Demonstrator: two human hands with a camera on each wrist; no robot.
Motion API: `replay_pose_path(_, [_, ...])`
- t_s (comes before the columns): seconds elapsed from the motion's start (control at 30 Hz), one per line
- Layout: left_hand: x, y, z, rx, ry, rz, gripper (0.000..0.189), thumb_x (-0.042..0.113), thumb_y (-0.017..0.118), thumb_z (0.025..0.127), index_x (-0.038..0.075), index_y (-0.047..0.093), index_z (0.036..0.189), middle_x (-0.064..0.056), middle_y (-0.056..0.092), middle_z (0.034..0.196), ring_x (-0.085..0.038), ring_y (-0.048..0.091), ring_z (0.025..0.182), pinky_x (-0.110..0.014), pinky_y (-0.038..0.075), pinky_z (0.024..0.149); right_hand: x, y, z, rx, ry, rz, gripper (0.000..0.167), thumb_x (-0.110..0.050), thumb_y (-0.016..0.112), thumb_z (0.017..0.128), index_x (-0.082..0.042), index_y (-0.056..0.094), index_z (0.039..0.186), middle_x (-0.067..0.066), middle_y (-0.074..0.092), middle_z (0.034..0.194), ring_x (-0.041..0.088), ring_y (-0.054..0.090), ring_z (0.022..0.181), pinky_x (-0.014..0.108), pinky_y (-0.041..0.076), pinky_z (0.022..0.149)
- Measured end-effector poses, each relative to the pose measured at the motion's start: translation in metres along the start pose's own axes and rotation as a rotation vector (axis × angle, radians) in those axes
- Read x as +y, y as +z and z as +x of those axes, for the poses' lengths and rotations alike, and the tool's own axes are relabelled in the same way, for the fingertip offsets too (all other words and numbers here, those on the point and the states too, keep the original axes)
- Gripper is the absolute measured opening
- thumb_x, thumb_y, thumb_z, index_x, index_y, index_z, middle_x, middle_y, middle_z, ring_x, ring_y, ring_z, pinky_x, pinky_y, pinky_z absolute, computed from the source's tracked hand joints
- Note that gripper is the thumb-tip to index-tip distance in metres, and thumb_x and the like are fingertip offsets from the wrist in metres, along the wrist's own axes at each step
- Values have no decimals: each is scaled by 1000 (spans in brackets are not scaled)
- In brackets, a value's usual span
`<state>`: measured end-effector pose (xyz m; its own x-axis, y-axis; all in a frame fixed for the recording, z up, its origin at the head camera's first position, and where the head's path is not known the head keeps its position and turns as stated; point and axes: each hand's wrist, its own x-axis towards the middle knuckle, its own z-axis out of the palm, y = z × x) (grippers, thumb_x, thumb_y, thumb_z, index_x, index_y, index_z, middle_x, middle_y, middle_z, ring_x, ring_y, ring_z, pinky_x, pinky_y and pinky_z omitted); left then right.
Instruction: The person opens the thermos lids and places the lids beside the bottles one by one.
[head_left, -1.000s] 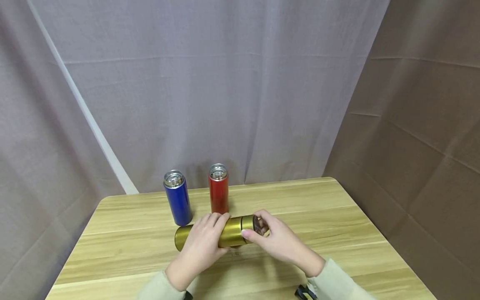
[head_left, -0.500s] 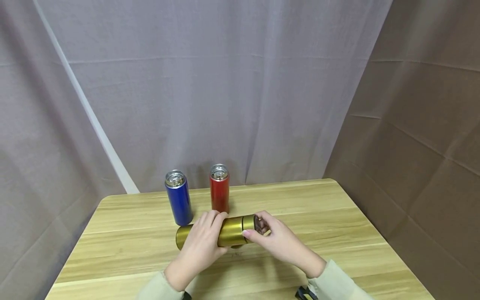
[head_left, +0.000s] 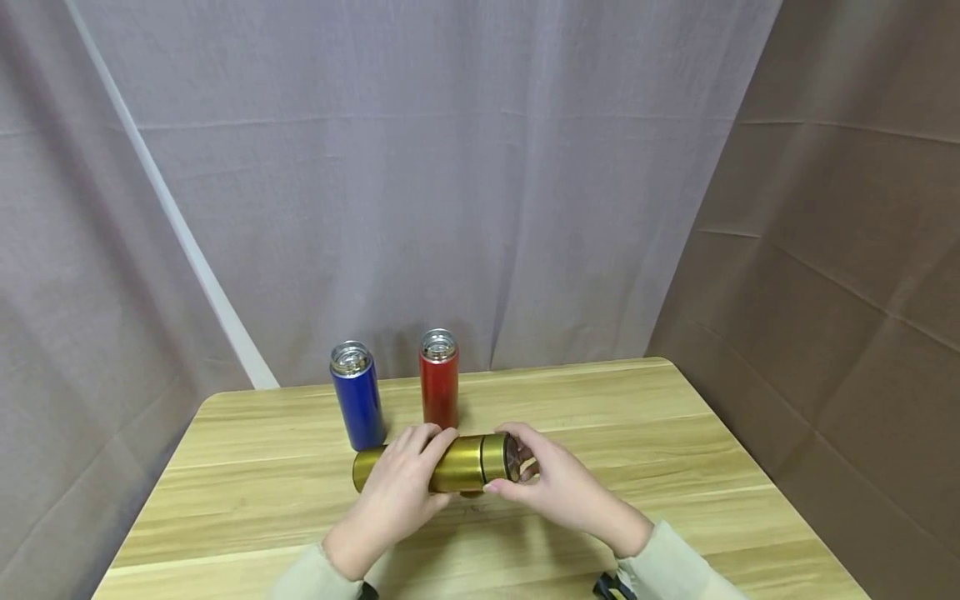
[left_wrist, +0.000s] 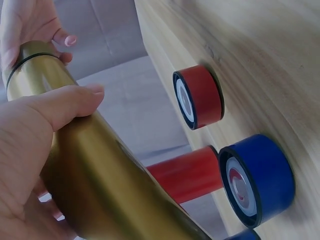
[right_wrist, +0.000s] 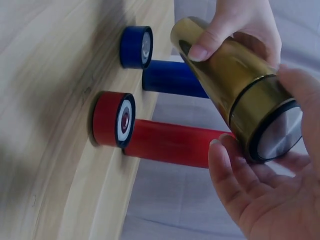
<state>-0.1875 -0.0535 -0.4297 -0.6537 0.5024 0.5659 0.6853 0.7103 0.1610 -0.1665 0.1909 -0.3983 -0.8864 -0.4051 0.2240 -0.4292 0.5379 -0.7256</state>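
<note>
A gold thermos [head_left: 459,464] lies sideways above the table, its lid [head_left: 496,457] in place at the right end. My left hand [head_left: 405,479] grips the body from above, the thumb [left_wrist: 75,100] along its side in the left wrist view. Around the lid are the thumb and fingers of my right hand [head_left: 562,483]; its fingertips [right_wrist: 227,145] sit at the lid's side in the right wrist view. Behind the gold thermos stand a blue thermos [head_left: 358,404] and a red thermos [head_left: 438,387], both uncapped with their silver mouths showing.
A red lid [right_wrist: 110,119] and a blue lid [right_wrist: 134,47] rest on the wooden table [head_left: 247,483] before their thermoses; in the head view the hands and gold thermos hide them. Grey curtain [head_left: 480,183] hangs behind the table, brown cloth [head_left: 840,275] along the right.
My right hand has turned at the lid, its thumb lower along the near edge and its index finger farther over the top. The left hand keeps its grip, the thermos nearly in place.
</note>
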Motion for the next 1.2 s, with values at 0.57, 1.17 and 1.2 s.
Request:
replay_pose_path(0.57, [-2, -2, -3, -24, -21, -1, 81, 31, 90, 61, 13, 55, 132, -4, 56, 111, -22, 53, 100, -39, 47, 89, 7, 6, -4, 107, -145, -305, 94, -59, 71, 77, -30, 22, 152, -6, 34, 148, 17, 45, 127, 41, 42, 101])
replay_pose_path(1.17, [-2, -1, -6, -27, -2, 8, 82, 30, 90, 61, 12, 54, 132, -5, 56, 114, -23, 54, 100, -41, 46, 89, 5, 9, 0, 87, 63, -215, 50, -57, 50, 94, -18, 54, 124, -14, 60, 85, 2, 58, 74, 25, 50, 68])
replay_pose_path(1.2, [-2, -2, -6, -26, 0, 9, 82, 31, 90, 61, 11, 55, 132, -5, 56, 114, -23, 54, 100, -41, 47, 89, 5, 9, 1, 83, 63, -205, 51, -58, 50, 93, -17, 54, 124, -13, 61, 86, 2, 58, 74, 25, 50, 68])
